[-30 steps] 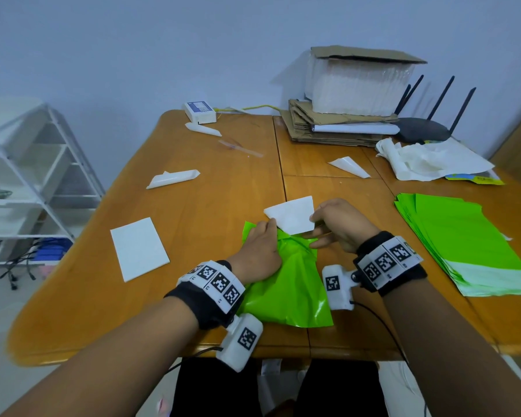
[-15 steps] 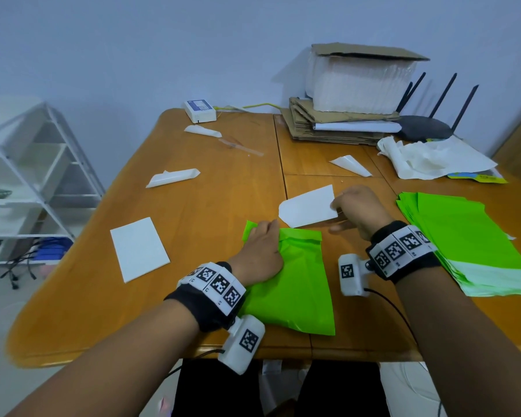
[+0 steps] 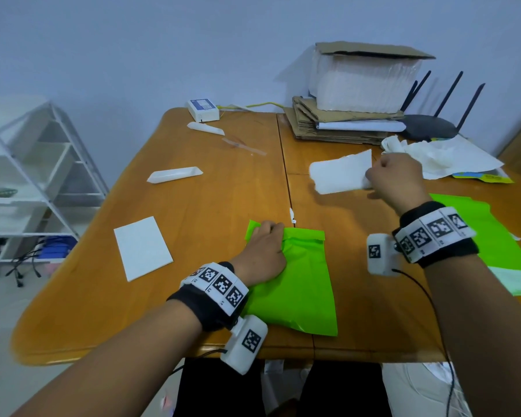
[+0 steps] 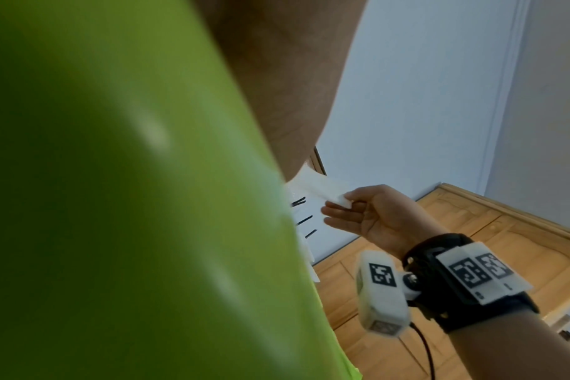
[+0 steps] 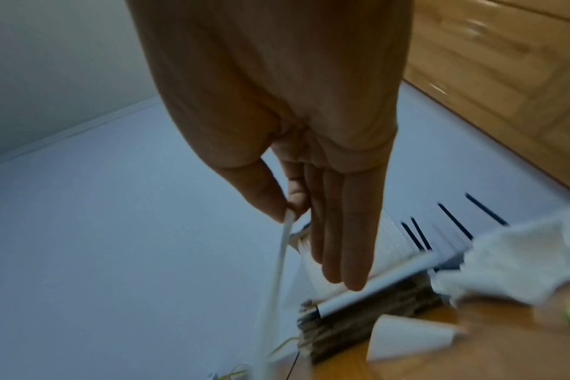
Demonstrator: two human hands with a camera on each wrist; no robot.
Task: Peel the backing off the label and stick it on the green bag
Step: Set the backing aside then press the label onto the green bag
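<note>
A green bag (image 3: 301,284) lies flat near the table's front edge. My left hand (image 3: 266,236) rests on its upper left part, fingers curled over the wrinkled top edge. In the left wrist view the green bag (image 4: 130,205) fills most of the frame. My right hand (image 3: 373,176) is raised above the far right of the table and pinches a white label sheet (image 3: 340,173) by one edge. In the right wrist view the thumb and forefinger of my right hand (image 5: 293,205) pinch the label sheet (image 5: 277,270), seen edge-on, while the other fingers stay straight.
A stack of green bags (image 3: 494,242) lies at the right. A white sheet (image 3: 142,248) lies at the left, and folded white strips (image 3: 175,175) lie farther back. Crumpled white paper (image 3: 439,158), a cardboard pile (image 3: 343,127) and a router (image 3: 430,127) fill the far right. A shelf rack (image 3: 27,176) stands left of the table.
My right hand has carried the white label sheet up and away from the bag toward the far right. The left hand has stayed on the bag, which now lies flatter.
</note>
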